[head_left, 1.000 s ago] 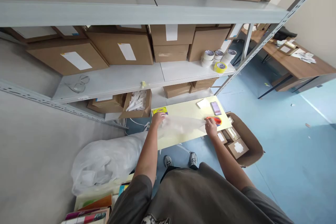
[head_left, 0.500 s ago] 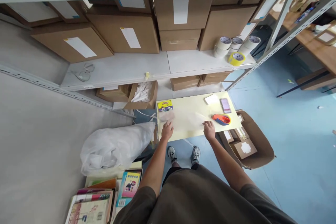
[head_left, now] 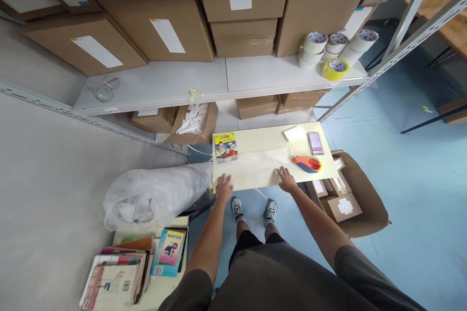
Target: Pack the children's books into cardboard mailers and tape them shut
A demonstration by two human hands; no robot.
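Note:
A translucent whitish plastic sheet [head_left: 257,164] lies spread flat across the pale yellow table [head_left: 248,137]. My left hand [head_left: 224,187] rests at its near left corner with the fingers stretched out. On the near right part of the sheet, my right hand [head_left: 287,180] lies with its fingers spread. Neither hand grips anything. A colourful booklet [head_left: 225,145] with a yellow top lies at the table's far left, its lower edge under the sheet. Right of my right hand sits an orange and blue tape dispenser [head_left: 307,164].
White paper [head_left: 295,133] and a blurred purple item [head_left: 315,143] lie at the table's far right. A carton of small boxes [head_left: 365,194] stands right. Left are a plastic-wrapped bundle [head_left: 156,194] and books [head_left: 170,252]. Ahead, a shelf [head_left: 204,77] holds cartons and tape rolls [head_left: 315,48].
The plastic sheet has come down flat over the table, and the booklet shows more fully. Both hands have gone from pinching the sheet's edge to lying with fingers stretched. The view has shifted slightly.

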